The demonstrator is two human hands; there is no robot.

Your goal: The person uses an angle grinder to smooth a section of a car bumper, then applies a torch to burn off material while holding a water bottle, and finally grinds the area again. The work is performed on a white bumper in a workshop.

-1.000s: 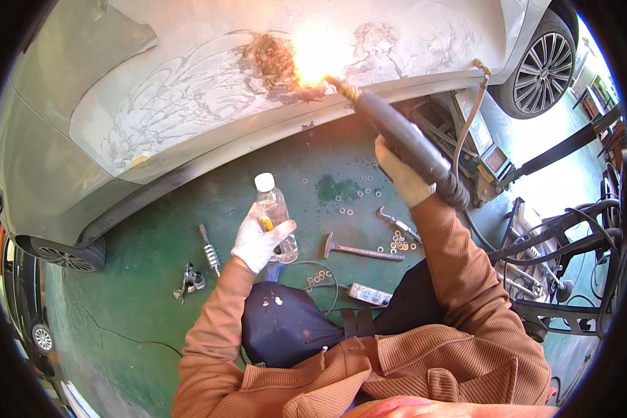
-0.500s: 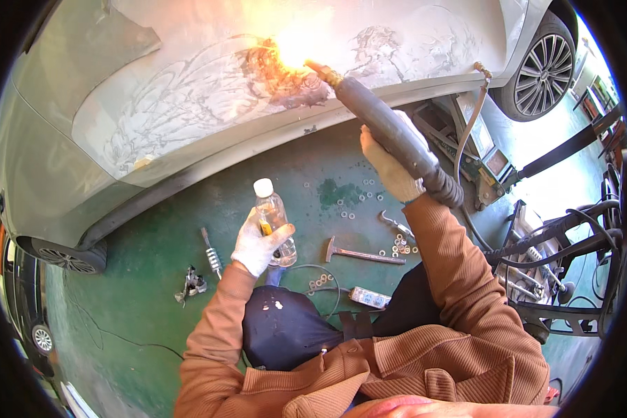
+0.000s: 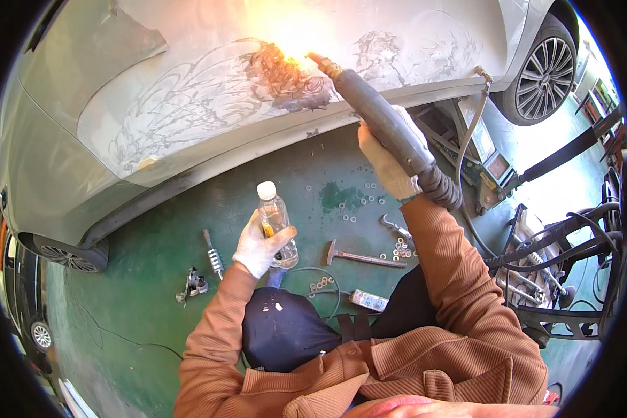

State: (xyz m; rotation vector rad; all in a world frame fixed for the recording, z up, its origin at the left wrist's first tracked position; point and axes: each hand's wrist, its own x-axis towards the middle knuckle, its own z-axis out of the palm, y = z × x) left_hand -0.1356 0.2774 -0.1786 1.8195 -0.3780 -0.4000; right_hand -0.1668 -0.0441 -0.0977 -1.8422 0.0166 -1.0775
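Note:
My right hand (image 3: pixel 386 160), in a white work glove, is wrapped round the thick dark barrel of a welding gun (image 3: pixel 376 111). Its brass-coloured tip meets the car's scraped silver door panel (image 3: pixel 181 104), where a bright yellow-white glow hides the exact contact point. Dark scorched, swirled marks surround the glow. My left hand (image 3: pixel 259 245), also gloved, grips a clear plastic bottle (image 3: pixel 274 216) with a white cap. The bottle is upright above the floor, apart from the car, with clear liquid inside.
On the green floor lie a hammer (image 3: pixel 366 256), several washers (image 3: pixel 402 248), a power strip (image 3: pixel 369 300) and a spring-like tool (image 3: pixel 214 260). A floor jack (image 3: pixel 484 164) stands by the sill. A clamped hose (image 3: pixel 472 129) runs down from the sill. Cables hang on a rack (image 3: pixel 571 237) at right.
The welding gun's tip has shifted slightly up and right along the door, its glow moving with it. My left hand and the bottle are nearly unmoved.

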